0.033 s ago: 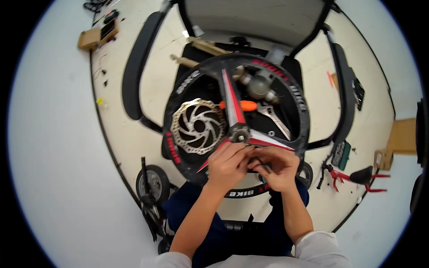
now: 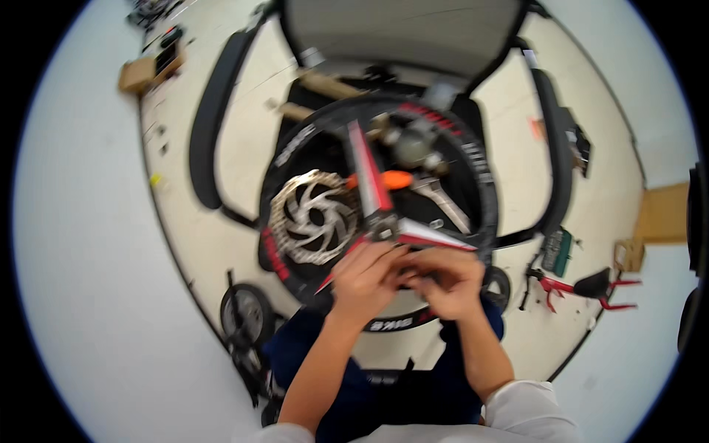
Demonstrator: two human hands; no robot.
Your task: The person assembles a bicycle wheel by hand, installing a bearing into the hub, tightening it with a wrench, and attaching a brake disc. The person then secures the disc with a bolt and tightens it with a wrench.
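Observation:
A black three-spoke wheel (image 2: 484, 199) with red and white spokes rests on an office chair's seat, its near side over my knees. My left hand (image 2: 362, 279) and my right hand (image 2: 449, 280) meet just on the near side of the hub (image 2: 382, 226). Their fingertips are pinched together, and blur and the fingers hide whatever lies between them. Seen through the wheel at left is a silver brake disc (image 2: 278, 214). An orange-handled screwdriver (image 2: 396, 179) and an adjustable wrench (image 2: 446, 204) lie in the wheel's other openings.
Chair armrests (image 2: 207, 125) flank the wheel on both sides. Beyond the hub sits a rounded metal part (image 2: 412, 149). A small black wheel (image 2: 246, 314) stands low left. On the floor at right are a red frame (image 2: 557, 286), a green case (image 2: 557, 251) and cardboard boxes (image 2: 629, 255).
The whole view has shifted slightly, so the chair and wheel appear further left. My hands stay beside the hub, and the gap between their fingers looks smaller.

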